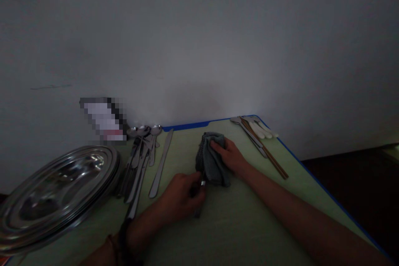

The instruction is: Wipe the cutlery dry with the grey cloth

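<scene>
My left hand (182,195) is closed around the handle of a metal piece of cutlery (203,183), whose end shows below the fist. Its upper part is hidden in a grey-blue cloth (215,164), so I cannot tell what kind it is. On the far side, my right hand (231,156) grips the folded cloth around it, thumb pressed on the front. A table knife (161,164) lies by itself to the left of the cloth. Beyond it is a heap of metal spoons (144,130) and other long-handled cutlery (137,183).
Stacked oval metal trays (102,153) stand on the left. At the back right lie wooden chopsticks (274,162), a metal utensil (249,135) and several white-handled pieces (258,130). A blurred-out object (104,120) leans against the wall. The pale green table (249,224) has a blue edge.
</scene>
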Action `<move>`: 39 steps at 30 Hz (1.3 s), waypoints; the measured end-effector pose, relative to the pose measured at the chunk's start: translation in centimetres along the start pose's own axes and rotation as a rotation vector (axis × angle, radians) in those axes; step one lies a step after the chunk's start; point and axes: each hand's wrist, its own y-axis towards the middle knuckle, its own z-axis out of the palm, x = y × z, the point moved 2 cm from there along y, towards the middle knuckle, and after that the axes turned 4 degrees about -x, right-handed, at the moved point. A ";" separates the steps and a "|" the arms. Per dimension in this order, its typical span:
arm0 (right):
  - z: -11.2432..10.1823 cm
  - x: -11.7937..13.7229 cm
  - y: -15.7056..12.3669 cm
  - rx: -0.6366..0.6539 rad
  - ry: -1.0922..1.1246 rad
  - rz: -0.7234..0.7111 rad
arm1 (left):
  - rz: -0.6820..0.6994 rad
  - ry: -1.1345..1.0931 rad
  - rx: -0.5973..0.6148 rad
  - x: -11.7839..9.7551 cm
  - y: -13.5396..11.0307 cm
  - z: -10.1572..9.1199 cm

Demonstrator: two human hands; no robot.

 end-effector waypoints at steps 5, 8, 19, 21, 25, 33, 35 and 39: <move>-0.2 0.1 0.0 -0.158 -0.130 -0.110 | -0.004 -0.040 0.029 0.0 0.0 0.0; -0.4 0.0 0.0 -0.250 -0.143 -0.093 | 0.010 -0.062 0.057 -0.7 -0.2 -0.4; -0.5 -0.9 0.2 -0.299 0.013 -0.008 | 0.134 -0.045 0.166 -1.3 -0.5 -1.0; -0.3 -0.7 0.0 -0.263 0.061 0.032 | 0.122 -0.045 0.163 -0.9 -0.3 -0.5; -0.1 -0.2 -0.2 -0.191 0.188 0.137 | 0.025 -0.132 0.147 -0.2 -0.2 -0.1; 0.0 -0.3 -0.2 0.032 0.205 0.144 | -0.081 -0.219 -0.087 0.0 0.0 -0.7; 0.0 -0.4 -0.3 0.081 0.114 0.113 | -0.105 -0.223 -0.092 -0.1 0.1 -0.7; 0.2 0.1 -0.8 0.188 -0.066 0.059 | -0.146 -0.213 -0.151 -0.1 0.3 -0.7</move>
